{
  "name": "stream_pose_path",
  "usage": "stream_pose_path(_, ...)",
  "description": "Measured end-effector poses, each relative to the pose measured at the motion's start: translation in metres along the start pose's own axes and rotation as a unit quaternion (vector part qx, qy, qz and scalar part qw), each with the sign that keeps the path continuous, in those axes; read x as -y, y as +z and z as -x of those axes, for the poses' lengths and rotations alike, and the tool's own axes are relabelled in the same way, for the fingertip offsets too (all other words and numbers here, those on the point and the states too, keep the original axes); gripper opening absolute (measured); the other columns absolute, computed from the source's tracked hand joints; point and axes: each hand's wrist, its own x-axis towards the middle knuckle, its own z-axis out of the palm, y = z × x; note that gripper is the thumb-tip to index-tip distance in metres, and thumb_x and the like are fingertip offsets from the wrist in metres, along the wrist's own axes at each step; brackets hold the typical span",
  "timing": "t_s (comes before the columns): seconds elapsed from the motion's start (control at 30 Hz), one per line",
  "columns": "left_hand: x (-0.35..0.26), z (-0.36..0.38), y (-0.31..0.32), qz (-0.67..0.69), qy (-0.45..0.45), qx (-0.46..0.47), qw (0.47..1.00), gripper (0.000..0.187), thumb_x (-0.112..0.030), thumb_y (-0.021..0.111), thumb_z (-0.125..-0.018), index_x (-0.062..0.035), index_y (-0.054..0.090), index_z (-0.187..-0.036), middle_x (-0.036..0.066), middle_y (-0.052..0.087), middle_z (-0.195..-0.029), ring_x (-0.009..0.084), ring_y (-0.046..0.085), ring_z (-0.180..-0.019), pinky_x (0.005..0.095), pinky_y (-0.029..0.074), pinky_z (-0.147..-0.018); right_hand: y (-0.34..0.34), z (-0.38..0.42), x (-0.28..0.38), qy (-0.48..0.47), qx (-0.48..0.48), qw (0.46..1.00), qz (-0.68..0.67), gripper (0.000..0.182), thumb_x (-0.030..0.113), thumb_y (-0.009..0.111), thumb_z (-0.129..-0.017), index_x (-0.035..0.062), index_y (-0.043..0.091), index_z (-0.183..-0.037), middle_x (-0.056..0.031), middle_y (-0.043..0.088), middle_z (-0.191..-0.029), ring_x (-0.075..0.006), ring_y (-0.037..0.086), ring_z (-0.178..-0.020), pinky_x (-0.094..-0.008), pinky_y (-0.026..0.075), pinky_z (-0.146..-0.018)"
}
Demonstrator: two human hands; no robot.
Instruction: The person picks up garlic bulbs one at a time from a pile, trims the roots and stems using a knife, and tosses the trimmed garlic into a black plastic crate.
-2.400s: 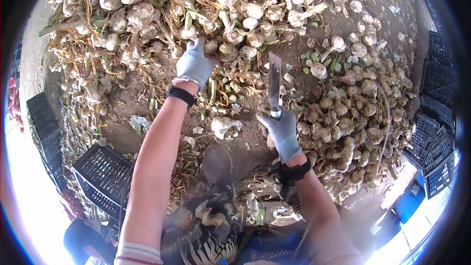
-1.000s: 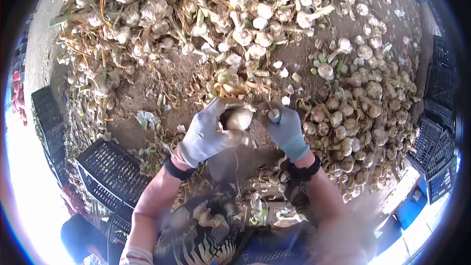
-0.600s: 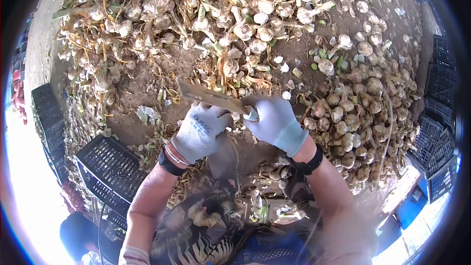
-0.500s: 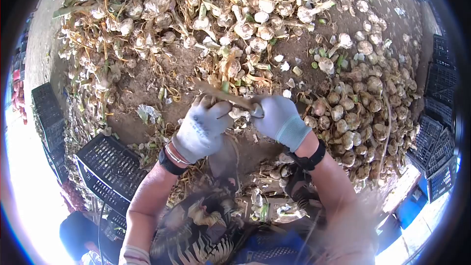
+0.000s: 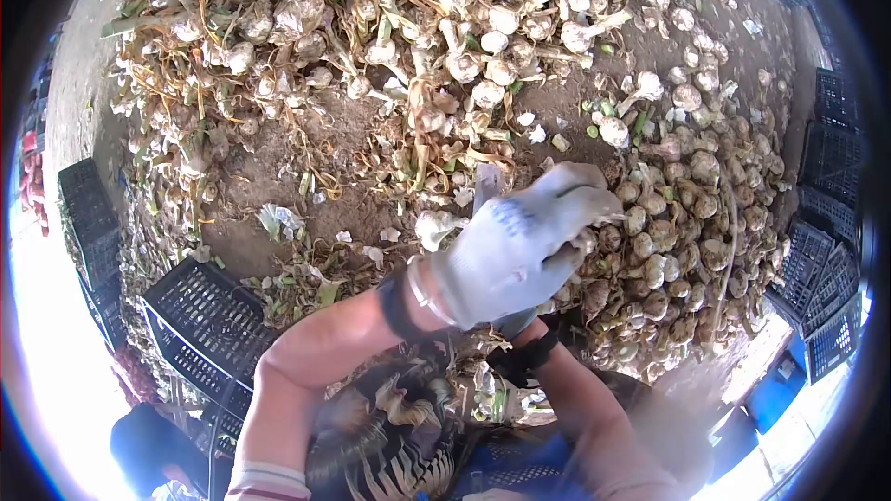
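My left hand [image 5: 520, 255], in a pale glove, reaches across to the right with its fingers curled round a garlic bulb [image 5: 587, 239], only partly visible at the edge of the sorted heap. Most of my right hand [image 5: 513, 322] is behind the left one; just a bit of glove near the wrist shows. A flat grey blade, seemingly of a knife [image 5: 486, 183], sticks up past my left hand from the right hand's side. Another garlic bulb [image 5: 434, 229] lies close to my left wrist.
Garlic with dry stalks [image 5: 297, 9] is piled across the far side. To the right spreads a heap of stemless bulbs [image 5: 654, 269]. Black crates [image 5: 200, 315] stand at the left, more crates [image 5: 821, 269] at the right. Another person [image 5: 153, 450] is at lower left.
My left hand has swung rightwards over my right hand, toward the heap of stemless bulbs. My right hand has drawn down and back, and the blade now points away from me.
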Motion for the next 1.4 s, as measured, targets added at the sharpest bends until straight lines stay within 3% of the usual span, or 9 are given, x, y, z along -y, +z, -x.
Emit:
stream_pose_path(0.03,0.015,-0.001,0.007,0.009,0.017,0.014,1.0,0.043,0.008,0.058,-0.072,-0.0028,0.062,-0.113,0.01,0.066,-0.106,0.0221,0.066,-0.093,0.0311,0.058,-0.069,0.003,0.0,-0.006,-0.007,-0.075,0.996,0.042,0.005,0.007,0.068,-0.09,0.0044,0.066,-0.094,-0.0023,0.062,-0.073,-0.0105,0.053,-0.051,-0.0255,0.042,-0.046)
stream_pose_path(0.1,0.06,0.006,-0.016,-0.195,-0.135,0.141,0.961,0.045,0.005,0.056,-0.078,-0.003,0.057,-0.122,0.012,0.062,-0.115,0.0199,0.066,-0.09,0.0298,0.058,-0.066,0.009,-0.004,0.014,-0.072,-0.026,0.918,0.389,0.01,0.007,0.07,-0.089,0.0038,0.067,-0.097,-0.002,0.063,-0.077,-0.0097,0.054,-0.054,-0.0254,0.042,-0.047)
stream_pose_path(0.23,0.127,-0.001,-0.075,-0.323,-0.404,0.219,0.827,0.053,0.003,0.054,-0.084,-0.0096,0.051,-0.136,0.013,0.05,-0.14,0.0231,0.067,-0.096,0.0312,0.059,-0.076,-0.022,-0.034,0.039,-0.201,-0.06,0.886,0.413,0.016,0.004,0.071,-0.087,-0.0009,0.068,-0.101,-0.0072,0.069,-0.084,-0.0118,0.062,-0.06,-0.0241,0.047,-0.052)
stream_pose_path(0.5,0.142,0.044,-0.096,-0.39,-0.297,0.236,0.839,0.062,0.004,0.056,-0.078,-0.0091,0.05,-0.138,0.019,0.049,-0.14,0.0388,0.06,-0.115,0.0416,0.051,-0.099,0.034,-0.022,0.104,-0.411,-0.105,0.835,0.351,0.027,0.01,0.076,-0.087,0.0043,0.068,-0.112,-0.0053,0.071,-0.099,-0.0082,0.066,-0.071,-0.0203,0.054,-0.055)
stream_pose_path(0.7,0.071,0.062,-0.074,0.019,-0.47,0.013,0.882,0.065,0.002,0.073,-0.076,-0.0001,0.049,-0.136,0.014,0.063,-0.123,0.0238,0.063,-0.111,0.035,0.053,-0.096,0.06,-0.019,0.067,-0.315,0.039,0.867,0.384,0.025,0.009,0.074,-0.087,0.003,0.07,-0.112,-0.0022,0.07,-0.101,-0.0063,0.062,-0.078,-0.021,0.053,-0.067)
stream_pose_path(0.83,0.061,0.102,-0.059,0.276,-0.403,-0.062,0.87,0.068,-0.002,0.081,-0.078,0.0002,0.047,-0.137,0.007,0.062,-0.121,0.0136,0.058,-0.111,0.031,0.051,-0.096,0.09,-0.001,0.044,-0.225,0.118,0.89,0.379,0.024,0.011,0.073,-0.087,0.0009,0.071,-0.109,0.0006,0.069,-0.094,-0.0067,0.062,-0.079,-0.0244,0.051,-0.067)
stream_pose_path(0.97,0.078,0.129,-0.062,0.306,-0.434,-0.094,0.842,0.069,-0.017,0.082,-0.081,0.002,0.046,-0.137,0.006,0.061,-0.12,0.0145,0.059,-0.107,0.0301,0.049,-0.093,0.085,0.005,0.051,-0.332,0.1,0.688,0.637,0.028,0.015,0.074,-0.083,0.0063,0.07,-0.108,-0.0089,0.071,-0.093,-0.0156,0.068,-0.071,-0.0297,0.053,-0.064)
stream_pose_path(1.03,0.127,0.182,-0.056,0.525,-0.344,-0.091,0.773,0.066,-0.014,0.075,-0.088,0.0004,0.041,-0.142,0.008,0.062,-0.119,0.0182,0.061,-0.111,0.0327,0.054,-0.092,0.089,0.015,0.054,-0.471,0.09,0.342,0.808,0.022,0.011,0.066,-0.08,0.0071,0.07,-0.102,-0.0077,0.066,-0.075,-0.0269,0.065,-0.062,-0.0395,0.051,-0.058)
stream_pose_path(1.4,0.07,0.152,-0.069,0.266,-0.404,-0.083,0.871,0.083,-0.026,0.073,-0.092,-0.0001,0.022,-0.153,0.009,0.061,-0.121,0.0174,0.063,-0.107,0.0314,0.056,-0.089,0.094,0.024,0.06,-0.442,0.126,0.302,0.835,0.02,0.014,0.065,-0.076,0.0128,0.066,-0.095,-0.0073,0.063,-0.078,-0.0309,0.061,-0.062,-0.0404,0.049,-0.062)
